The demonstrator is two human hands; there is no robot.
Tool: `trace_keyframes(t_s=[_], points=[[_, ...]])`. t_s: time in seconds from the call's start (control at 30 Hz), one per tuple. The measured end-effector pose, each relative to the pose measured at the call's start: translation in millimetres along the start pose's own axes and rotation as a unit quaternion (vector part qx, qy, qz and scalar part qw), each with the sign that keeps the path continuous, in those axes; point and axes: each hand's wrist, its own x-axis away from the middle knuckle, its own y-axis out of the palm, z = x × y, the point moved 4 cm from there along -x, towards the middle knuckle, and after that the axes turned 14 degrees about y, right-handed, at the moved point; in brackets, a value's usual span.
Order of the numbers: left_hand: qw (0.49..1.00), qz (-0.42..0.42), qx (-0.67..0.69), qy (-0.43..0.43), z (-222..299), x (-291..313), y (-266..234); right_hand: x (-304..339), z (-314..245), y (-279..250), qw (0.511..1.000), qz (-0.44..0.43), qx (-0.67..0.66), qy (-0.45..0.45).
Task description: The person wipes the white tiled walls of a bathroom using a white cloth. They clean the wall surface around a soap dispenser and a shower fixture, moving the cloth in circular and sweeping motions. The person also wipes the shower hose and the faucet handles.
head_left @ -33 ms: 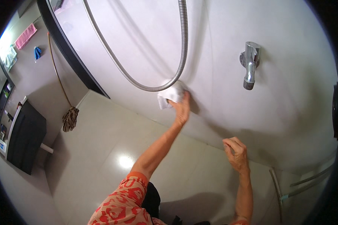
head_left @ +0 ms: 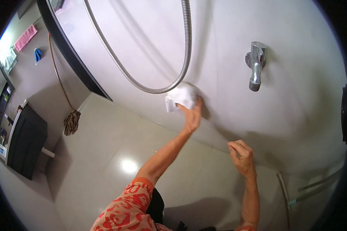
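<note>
My left hand (head_left: 193,115) presses a white cloth (head_left: 184,96) against the pale wall, with its fingers spread over the cloth and partly hidden by it. Just above the cloth hangs the low bend of a metal shower hose (head_left: 154,91), which overlaps its upper edge in view. My right hand (head_left: 243,158) is raised to the right, near the foot of the wall. Its fingers are curled in toward the thumb, and nothing shows in them.
A chrome tap (head_left: 256,66) juts from the wall at the upper right. On the left, a brown mop (head_left: 72,122) leans by a dark cabinet (head_left: 27,138). Thin pipes or poles (head_left: 316,194) lie at the lower right. Pale tiles (head_left: 104,127) cover the floor.
My left hand and the white cloth have slid a little to the right along the wall. My right hand stays almost where it was.
</note>
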Motion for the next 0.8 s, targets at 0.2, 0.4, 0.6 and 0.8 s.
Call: trace_keyframes(t_s=[0.2,0.4,0.6,0.8], points=[[0.839,-0.277,-0.389,0.260,41,68,53,2,-9,-2,1.000,0.014,0.016,-0.014],[0.961,0.020,0.274,-0.039,10,54,32,0,3,-8,0.996,0.076,0.032,-0.033],[0.988,-0.127,-0.024,-0.084,-77,88,-25,8,9,-12,0.995,0.096,0.018,0.036],[0.857,-0.273,0.342,-0.271,78,162,65,14,25,-14,0.986,0.133,0.024,0.095]])
